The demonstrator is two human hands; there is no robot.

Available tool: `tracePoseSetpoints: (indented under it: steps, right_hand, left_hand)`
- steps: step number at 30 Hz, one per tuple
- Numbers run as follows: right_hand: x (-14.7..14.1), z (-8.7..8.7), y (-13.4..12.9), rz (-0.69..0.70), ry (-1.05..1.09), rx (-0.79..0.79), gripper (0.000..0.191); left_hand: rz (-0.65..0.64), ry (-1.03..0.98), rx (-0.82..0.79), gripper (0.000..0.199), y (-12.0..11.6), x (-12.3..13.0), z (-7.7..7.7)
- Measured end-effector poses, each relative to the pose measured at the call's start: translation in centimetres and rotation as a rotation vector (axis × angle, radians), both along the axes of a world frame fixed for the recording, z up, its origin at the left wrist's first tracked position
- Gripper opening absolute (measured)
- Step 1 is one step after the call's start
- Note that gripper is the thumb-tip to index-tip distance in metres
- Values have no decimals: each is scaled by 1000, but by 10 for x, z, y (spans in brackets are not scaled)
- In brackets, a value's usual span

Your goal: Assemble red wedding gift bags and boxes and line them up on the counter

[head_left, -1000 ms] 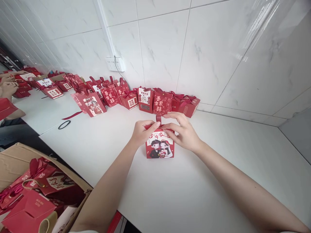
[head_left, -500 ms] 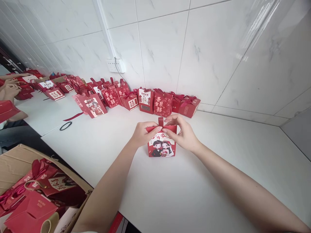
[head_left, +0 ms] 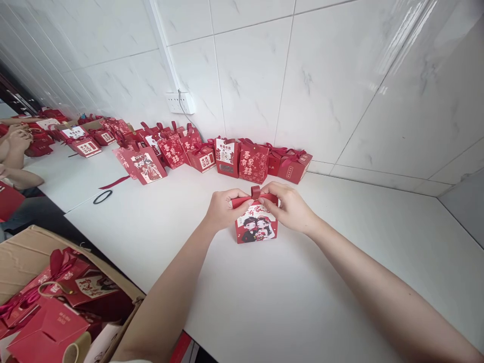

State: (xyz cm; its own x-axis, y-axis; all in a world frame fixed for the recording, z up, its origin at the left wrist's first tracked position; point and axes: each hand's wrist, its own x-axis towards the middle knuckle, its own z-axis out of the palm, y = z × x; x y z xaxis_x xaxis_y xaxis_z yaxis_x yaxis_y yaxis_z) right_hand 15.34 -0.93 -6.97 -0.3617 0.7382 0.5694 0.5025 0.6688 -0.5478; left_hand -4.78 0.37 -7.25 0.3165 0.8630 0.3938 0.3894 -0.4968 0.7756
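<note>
A red gift box [head_left: 257, 229] with a cartoon bride and groom on its front stands on the white table [head_left: 242, 302] in front of me. My left hand [head_left: 227, 207] pinches the left part of its top edge, thumb on the front. On the other side my right hand [head_left: 289, 204] grips the top edge in the same way, the two thumbs close together. Between the hands a dark red ribbon loop [head_left: 255, 192] sticks up from the top. The back of the box and the fingertips behind it are hidden.
Several red gift boxes [head_left: 253, 164] line the tiled wall. At the lower left is a cardboard box [head_left: 22, 252] of red boxes. A black ring [head_left: 103, 196] and a ribbon strip [head_left: 114, 182] lie on the table. Another person's hands [head_left: 18, 141] are at far left.
The gift box has shifted slightly right and tilted a little. My right fingers have come down from behind the ribbon loop onto the top edge. At far left the other person's hands moved.
</note>
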Motion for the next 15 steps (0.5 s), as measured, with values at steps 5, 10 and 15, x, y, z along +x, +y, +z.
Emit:
tracePoseSetpoints:
  steps: [5,10,15]
  right_hand:
    - [2,2,0,68,-14,-24,8]
    - [6,3,-1,122,-41,-35,15]
    - [10,5,-1,152,-31,-67,6]
  left_hand:
    - [-29,-20,-35,14,2,-2,-1]
    - [-79,36,12,11,-3,-2,3]
    - [-208,54,68,13,-6,-3,7]
